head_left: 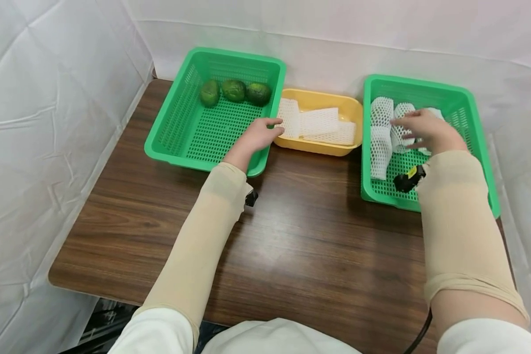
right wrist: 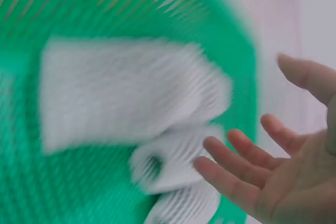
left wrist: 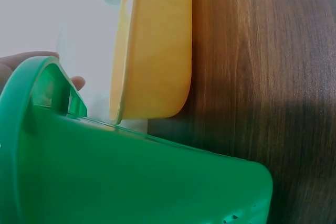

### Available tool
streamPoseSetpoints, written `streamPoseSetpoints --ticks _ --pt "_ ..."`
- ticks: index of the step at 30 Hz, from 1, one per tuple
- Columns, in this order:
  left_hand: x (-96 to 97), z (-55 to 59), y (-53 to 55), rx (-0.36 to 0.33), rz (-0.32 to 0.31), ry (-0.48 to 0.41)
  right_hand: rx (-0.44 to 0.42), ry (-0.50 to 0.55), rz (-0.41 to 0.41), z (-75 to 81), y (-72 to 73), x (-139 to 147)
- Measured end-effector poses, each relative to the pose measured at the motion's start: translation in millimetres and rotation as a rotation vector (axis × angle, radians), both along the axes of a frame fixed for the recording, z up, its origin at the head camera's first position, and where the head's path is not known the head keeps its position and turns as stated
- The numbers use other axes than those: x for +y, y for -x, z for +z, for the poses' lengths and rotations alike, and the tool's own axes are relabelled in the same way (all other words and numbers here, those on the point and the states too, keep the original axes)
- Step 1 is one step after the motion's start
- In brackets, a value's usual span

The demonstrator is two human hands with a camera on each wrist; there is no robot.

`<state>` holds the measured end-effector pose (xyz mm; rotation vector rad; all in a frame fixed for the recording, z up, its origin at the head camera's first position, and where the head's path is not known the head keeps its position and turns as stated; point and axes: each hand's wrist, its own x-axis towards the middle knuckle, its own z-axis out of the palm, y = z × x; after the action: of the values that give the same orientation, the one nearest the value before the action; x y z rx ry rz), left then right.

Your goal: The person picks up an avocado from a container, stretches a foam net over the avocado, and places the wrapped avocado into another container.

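Note:
My left hand (head_left: 260, 135) hovers by the right rim of the left green basket (head_left: 172, 158), its fingertips close to a white foam net sleeve (head_left: 288, 117) in the yellow tray (head_left: 309, 147). Nothing is between its thumb and fingers; in the left wrist view the basket rim hides most of them. Over the right green basket (head_left: 429, 83), my right hand (head_left: 427, 129) is held with fingers spread and nothing in it. Below it lie several items in white foam nets (head_left: 382, 110). One long net-covered piece (right wrist: 121, 90) appears blurred in the right wrist view.
Three dark green avocados (head_left: 234, 91) sit at the back of the left basket. More flat foam sleeves (head_left: 320, 121) overlap in the yellow tray between the baskets. All stand along the back of a brown wooden table (head_left: 292, 236), with white sheeting (head_left: 327, 29) behind.

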<state>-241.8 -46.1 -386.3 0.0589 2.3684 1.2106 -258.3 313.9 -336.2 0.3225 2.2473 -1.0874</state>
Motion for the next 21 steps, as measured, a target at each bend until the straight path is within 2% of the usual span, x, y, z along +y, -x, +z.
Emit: streamPoseSetpoints --ticks 4,7,10,15,17,21 --pt "-3.9 0.9 1.2 0.007 0.006 0.000 0.161 0.128 -0.232 12.9 -3.5 -26" --pt "-5.8 1.0 2.1 0.009 0.017 -0.012 0.253 0.146 -0.324 6.5 -9.0 -52" --pt "-5.7 0.8 2.7 0.012 0.029 -0.019 0.328 0.104 -0.321 -11.0 -12.8 -75" --pt "2.1 -0.5 4.4 0.026 -0.011 -0.001 0.405 -0.032 -0.221 -39.8 -17.3 -89" --pt "5.3 -0.4 4.6 0.037 -0.029 0.001 0.430 -0.060 -0.196 -47.0 -17.6 -89" --pt "8.5 3.1 5.1 0.030 -0.067 0.011 0.465 -0.069 -0.206 -54.3 -17.9 -85"
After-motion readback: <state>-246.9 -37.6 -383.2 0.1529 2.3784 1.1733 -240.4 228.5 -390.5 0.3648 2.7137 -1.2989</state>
